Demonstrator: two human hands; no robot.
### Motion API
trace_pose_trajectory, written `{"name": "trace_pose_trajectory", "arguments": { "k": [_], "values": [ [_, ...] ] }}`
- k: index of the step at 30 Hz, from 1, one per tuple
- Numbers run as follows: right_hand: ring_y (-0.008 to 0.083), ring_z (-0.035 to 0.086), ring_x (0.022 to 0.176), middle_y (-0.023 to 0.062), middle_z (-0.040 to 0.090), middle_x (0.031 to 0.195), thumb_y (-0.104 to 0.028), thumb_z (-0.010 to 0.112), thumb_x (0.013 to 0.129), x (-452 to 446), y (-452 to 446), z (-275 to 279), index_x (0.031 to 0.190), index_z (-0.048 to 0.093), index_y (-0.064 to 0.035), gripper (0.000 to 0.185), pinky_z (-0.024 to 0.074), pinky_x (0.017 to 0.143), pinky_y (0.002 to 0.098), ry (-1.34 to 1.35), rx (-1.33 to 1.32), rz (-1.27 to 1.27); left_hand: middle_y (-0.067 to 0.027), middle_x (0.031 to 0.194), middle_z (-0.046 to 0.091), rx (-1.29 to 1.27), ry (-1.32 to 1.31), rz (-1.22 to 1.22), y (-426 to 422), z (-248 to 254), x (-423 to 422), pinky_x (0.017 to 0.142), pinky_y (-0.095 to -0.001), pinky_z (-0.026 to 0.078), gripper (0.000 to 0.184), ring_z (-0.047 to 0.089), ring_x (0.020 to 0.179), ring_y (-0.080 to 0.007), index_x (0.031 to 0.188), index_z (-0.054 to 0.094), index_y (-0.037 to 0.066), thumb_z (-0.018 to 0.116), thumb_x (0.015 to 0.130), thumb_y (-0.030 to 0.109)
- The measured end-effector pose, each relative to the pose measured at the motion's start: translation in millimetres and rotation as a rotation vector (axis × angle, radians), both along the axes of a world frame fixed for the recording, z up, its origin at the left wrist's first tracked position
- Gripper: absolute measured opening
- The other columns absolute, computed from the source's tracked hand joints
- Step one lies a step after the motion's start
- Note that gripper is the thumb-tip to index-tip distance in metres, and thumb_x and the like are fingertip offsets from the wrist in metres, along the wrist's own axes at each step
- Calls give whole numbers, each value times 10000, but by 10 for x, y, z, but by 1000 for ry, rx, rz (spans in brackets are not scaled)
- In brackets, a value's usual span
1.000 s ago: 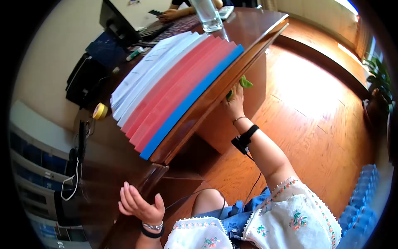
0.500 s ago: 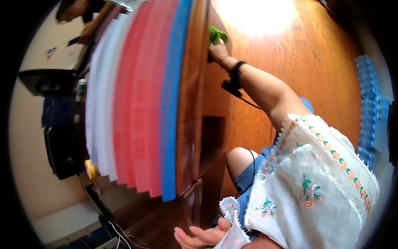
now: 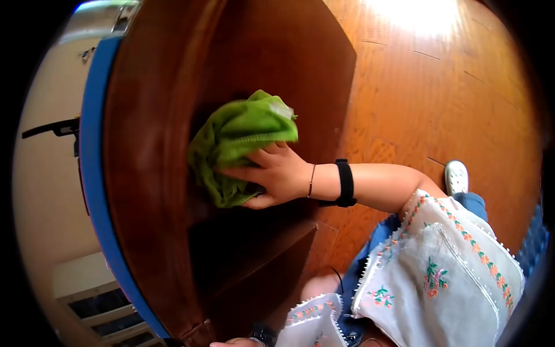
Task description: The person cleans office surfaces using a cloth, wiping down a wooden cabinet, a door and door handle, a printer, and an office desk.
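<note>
My right hand (image 3: pixel 283 176) presses a bunched green cloth (image 3: pixel 243 136) against the dark brown wooden side panel (image 3: pixel 283 63) of a desk. Its fingers are spread over the cloth and partly sunk in its folds; a pale tag shows at the cloth's top edge. A black band and a thin bracelet circle that wrist. Only a sliver of my left hand (image 3: pixel 230 343) shows at the bottom edge of the view, near the desk's corner, with its fingers mostly cut off.
Below the cloth lies a dark open recess (image 3: pixel 243 243) in the desk. A blue edge (image 3: pixel 95 104) runs along the desktop. The wooden floor (image 3: pixel 404 115) is at right, with a white shoe (image 3: pixel 457 176) on it. A white shelf unit (image 3: pixel 95 289) stands beyond the desk.
The view has come closer to the desk's side, and the stacked red and white papers have left it. My right hand and the green cloth appear nearer; my left hand has mostly dropped out of view.
</note>
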State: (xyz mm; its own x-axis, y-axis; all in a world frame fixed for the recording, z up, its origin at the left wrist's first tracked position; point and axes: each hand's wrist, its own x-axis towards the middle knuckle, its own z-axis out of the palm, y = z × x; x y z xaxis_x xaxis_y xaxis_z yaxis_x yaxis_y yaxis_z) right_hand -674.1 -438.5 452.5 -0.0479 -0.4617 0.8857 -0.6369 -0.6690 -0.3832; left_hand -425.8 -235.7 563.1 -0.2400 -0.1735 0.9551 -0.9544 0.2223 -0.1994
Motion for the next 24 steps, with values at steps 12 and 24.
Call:
{"name": "trace_pose_trajectory", "arguments": {
  "k": [12,24],
  "values": [
    [396,257,1267,187,379,1316,-232,550,815,-926,-766,1110,1255,486,-137,455,126,1047,556,17,-163,-374,-281,1363,268,736,-83,-233,-119,-464,-184,1043,-457,266,554,300,1257,-404,1312,319,-22,496,845,217],
    [314,350,1229,52,468,1259,-334,602,768,-738,-615,1323,1158,565,-294,394,258,984,561,-165,-32,-301,-236,1327,375,986,6,-313,-115,-619,-258,998,-482,278,528,356,1202,-397,1257,412,6,592,794,185]
  ]
}}
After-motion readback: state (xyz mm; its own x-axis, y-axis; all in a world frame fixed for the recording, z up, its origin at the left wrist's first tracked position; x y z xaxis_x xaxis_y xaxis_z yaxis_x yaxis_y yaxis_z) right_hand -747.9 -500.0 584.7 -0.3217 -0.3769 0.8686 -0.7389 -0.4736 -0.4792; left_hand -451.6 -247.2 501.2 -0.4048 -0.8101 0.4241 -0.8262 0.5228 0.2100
